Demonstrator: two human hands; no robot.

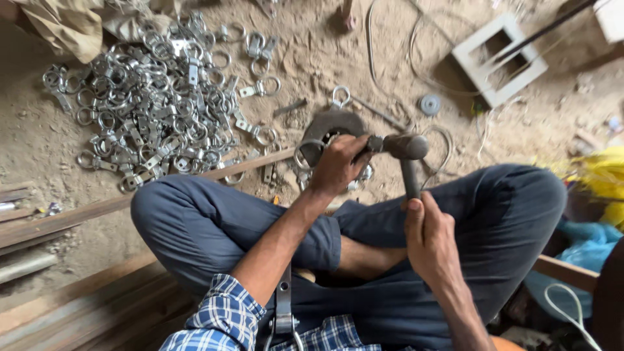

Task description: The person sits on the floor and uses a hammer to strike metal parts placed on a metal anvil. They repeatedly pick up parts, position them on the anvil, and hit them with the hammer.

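Observation:
I sit cross-legged on a dusty floor in blue trousers. My right hand (429,237) grips the handle of a hammer (404,148), whose head hovers over a round dark metal block (333,123). My left hand (338,164) pinches a small metal ring clamp (305,155) against that block. A second ring clamp (340,96) lies just beyond the block. A large heap of shiny ring clamps (156,97) covers the floor at the upper left.
A long metal bar (78,214) runs across the floor under my left knee. A white rectangular frame (499,60) and loose wires (390,45) lie at the upper right. Yellow and blue bags (595,195) sit at the right edge.

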